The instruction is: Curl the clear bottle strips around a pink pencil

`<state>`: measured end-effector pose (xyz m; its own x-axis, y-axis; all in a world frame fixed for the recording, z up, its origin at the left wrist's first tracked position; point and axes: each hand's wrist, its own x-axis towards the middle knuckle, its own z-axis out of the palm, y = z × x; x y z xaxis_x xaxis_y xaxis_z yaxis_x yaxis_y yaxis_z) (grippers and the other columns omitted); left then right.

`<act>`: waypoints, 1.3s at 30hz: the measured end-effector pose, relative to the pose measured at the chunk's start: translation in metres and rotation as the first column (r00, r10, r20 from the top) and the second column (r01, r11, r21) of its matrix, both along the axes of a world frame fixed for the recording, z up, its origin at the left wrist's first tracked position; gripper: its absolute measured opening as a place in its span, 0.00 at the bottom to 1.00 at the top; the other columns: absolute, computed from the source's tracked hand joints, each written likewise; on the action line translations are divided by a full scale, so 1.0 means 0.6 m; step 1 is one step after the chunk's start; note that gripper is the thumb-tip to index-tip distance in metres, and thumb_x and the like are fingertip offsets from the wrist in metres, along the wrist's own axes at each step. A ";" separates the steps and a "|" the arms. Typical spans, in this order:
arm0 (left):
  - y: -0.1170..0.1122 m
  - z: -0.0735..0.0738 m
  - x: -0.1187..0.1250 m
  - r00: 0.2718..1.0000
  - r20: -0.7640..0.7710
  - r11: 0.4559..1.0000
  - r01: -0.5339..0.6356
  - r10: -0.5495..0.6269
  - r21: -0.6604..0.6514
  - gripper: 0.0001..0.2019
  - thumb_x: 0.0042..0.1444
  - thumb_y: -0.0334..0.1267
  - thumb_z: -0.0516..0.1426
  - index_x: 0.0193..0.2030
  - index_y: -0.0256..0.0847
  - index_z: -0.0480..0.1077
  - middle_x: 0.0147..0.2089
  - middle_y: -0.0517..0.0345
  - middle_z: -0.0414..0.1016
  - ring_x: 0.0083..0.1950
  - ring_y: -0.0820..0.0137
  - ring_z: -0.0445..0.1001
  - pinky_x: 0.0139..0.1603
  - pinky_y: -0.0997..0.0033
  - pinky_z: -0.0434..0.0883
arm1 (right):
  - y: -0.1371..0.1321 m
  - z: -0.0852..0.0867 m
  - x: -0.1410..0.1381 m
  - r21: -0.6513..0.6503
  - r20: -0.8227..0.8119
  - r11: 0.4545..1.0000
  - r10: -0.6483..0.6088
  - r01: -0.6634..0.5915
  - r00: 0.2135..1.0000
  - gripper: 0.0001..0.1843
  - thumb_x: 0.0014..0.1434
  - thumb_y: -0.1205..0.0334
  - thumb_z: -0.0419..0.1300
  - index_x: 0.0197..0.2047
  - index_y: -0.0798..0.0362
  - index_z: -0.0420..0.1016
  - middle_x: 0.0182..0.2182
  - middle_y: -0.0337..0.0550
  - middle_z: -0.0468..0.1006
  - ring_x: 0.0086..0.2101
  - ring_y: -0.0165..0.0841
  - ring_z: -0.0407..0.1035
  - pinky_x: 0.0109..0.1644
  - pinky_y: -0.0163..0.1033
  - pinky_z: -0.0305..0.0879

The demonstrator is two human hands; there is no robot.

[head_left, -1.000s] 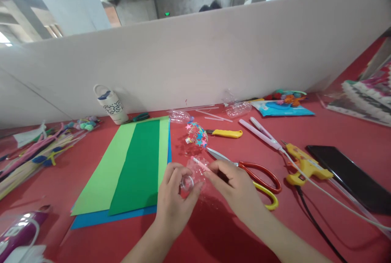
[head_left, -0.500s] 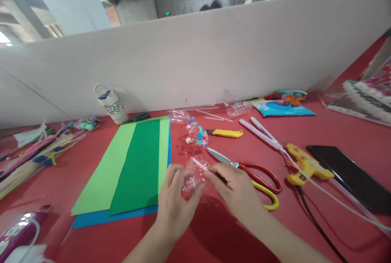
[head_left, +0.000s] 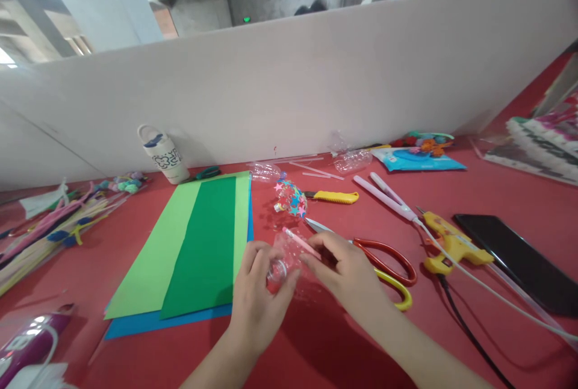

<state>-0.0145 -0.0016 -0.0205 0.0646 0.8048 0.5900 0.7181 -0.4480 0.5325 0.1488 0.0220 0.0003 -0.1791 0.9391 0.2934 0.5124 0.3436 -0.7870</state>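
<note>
My left hand [head_left: 258, 292] is curled around a clear plastic bottle top [head_left: 277, 270], whose round neck shows between thumb and fingers. Pinched in my right hand [head_left: 345, 268] is a slim pink pen-like stick [head_left: 300, 241], slanting up and left across the clear plastic. Whether its tip touches the plastic I cannot tell. Just beyond my hands sits a clear rounded plastic piece covered with star stickers [head_left: 293, 199]. Scissors [head_left: 383, 256] with one red and one yellow handle lie beside my right hand, which partly covers them. A yellow box cutter [head_left: 334, 197] lies behind them.
Green and blue sheets [head_left: 198, 250] lie left. A pink flat iron [head_left: 388, 196], yellow glue gun [head_left: 451, 244] with cords and a black phone [head_left: 515, 256] are right. Clear bottle pieces [head_left: 352, 161] and a tumbler [head_left: 165, 157] stand near the white partition [head_left: 289, 88].
My right hand has shifted slightly, and the pink stick now shows longer and at a different slant over the plastic. My left hand stays on the bottle top almost unmoved.
</note>
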 end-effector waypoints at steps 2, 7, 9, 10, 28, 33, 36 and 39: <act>0.000 0.000 -0.001 1.000 0.006 1.000 -0.007 0.007 -0.003 0.08 0.54 0.34 0.59 0.38 0.42 0.63 0.38 0.57 0.63 0.38 0.70 0.68 0.36 0.71 0.69 | 0.000 0.002 0.000 0.008 -0.007 1.000 -0.001 0.001 1.000 0.03 0.56 0.65 0.57 0.30 0.53 0.67 0.25 0.36 0.68 0.26 0.29 0.61 0.29 0.32 0.57; 0.002 0.006 -0.003 0.999 0.013 0.999 -0.035 0.034 0.028 0.07 0.54 0.32 0.58 0.37 0.42 0.62 0.37 0.58 0.63 0.37 0.70 0.67 0.34 0.73 0.68 | 0.003 0.007 0.006 0.056 -0.035 0.998 -0.027 0.029 0.999 0.05 0.57 0.68 0.51 0.33 0.53 0.68 0.27 0.38 0.66 0.27 0.30 0.62 0.32 0.34 0.57; 0.004 0.008 -0.003 0.999 0.017 0.998 -0.046 0.045 0.043 0.07 0.54 0.32 0.58 0.36 0.42 0.61 0.37 0.58 0.63 0.37 0.70 0.67 0.35 0.72 0.68 | 0.006 0.008 0.009 0.076 -0.070 0.994 -0.067 0.072 0.995 0.07 0.59 0.67 0.49 0.33 0.53 0.67 0.28 0.39 0.66 0.29 0.31 0.62 0.33 0.35 0.57; 0.005 0.009 -0.003 0.999 0.021 0.998 -0.049 0.048 0.045 0.08 0.54 0.32 0.58 0.36 0.42 0.61 0.37 0.58 0.63 0.37 0.70 0.67 0.35 0.73 0.67 | 0.007 0.008 0.011 0.080 -0.101 0.991 -0.096 0.104 0.990 0.07 0.60 0.65 0.49 0.34 0.53 0.68 0.28 0.39 0.66 0.29 0.31 0.62 0.34 0.35 0.58; 0.007 0.005 -0.002 0.992 0.129 1.000 -0.012 0.010 0.007 0.10 0.52 0.30 0.59 0.31 0.42 0.59 0.34 0.60 0.61 0.32 0.73 0.64 0.30 0.75 0.65 | -0.002 0.017 0.015 -0.136 -0.350 0.973 -0.224 0.187 0.909 0.08 0.53 0.59 0.56 0.34 0.53 0.73 0.22 0.35 0.66 0.21 0.26 0.55 0.23 0.31 0.54; 0.010 0.004 -0.002 0.994 0.102 0.999 -0.029 0.024 0.040 0.11 0.51 0.29 0.60 0.31 0.42 0.59 0.34 0.60 0.61 0.34 0.71 0.64 0.32 0.73 0.65 | -0.009 0.022 0.010 -0.069 -0.215 0.992 -0.120 0.107 0.969 0.10 0.55 0.60 0.54 0.37 0.53 0.74 0.19 0.32 0.60 0.19 0.25 0.52 0.22 0.31 0.51; 0.011 0.006 -0.002 0.997 0.068 0.997 -0.050 0.046 0.060 0.12 0.50 0.29 0.60 0.31 0.43 0.58 0.34 0.60 0.60 0.35 0.70 0.64 0.32 0.72 0.66 | -0.010 0.024 0.006 -0.072 -0.126 0.997 -0.048 0.039 0.991 0.12 0.55 0.60 0.54 0.40 0.52 0.74 0.20 0.33 0.63 0.20 0.26 0.54 0.23 0.31 0.51; 0.010 0.006 -0.001 0.998 0.033 0.994 -0.061 0.058 0.091 0.13 0.50 0.29 0.60 0.30 0.43 0.57 0.33 0.60 0.60 0.36 0.69 0.64 0.34 0.71 0.66 | -0.008 0.023 0.003 -0.132 -0.144 0.991 -0.050 0.031 0.988 0.11 0.56 0.59 0.54 0.39 0.53 0.74 0.20 0.33 0.64 0.20 0.27 0.54 0.24 0.32 0.51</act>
<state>-0.0153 0.0044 -0.0168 -0.0010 0.7489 0.6627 0.7293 -0.4529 0.5129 0.1507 0.0171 0.0144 -0.1043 0.9763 0.1896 0.3995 0.2158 -0.8910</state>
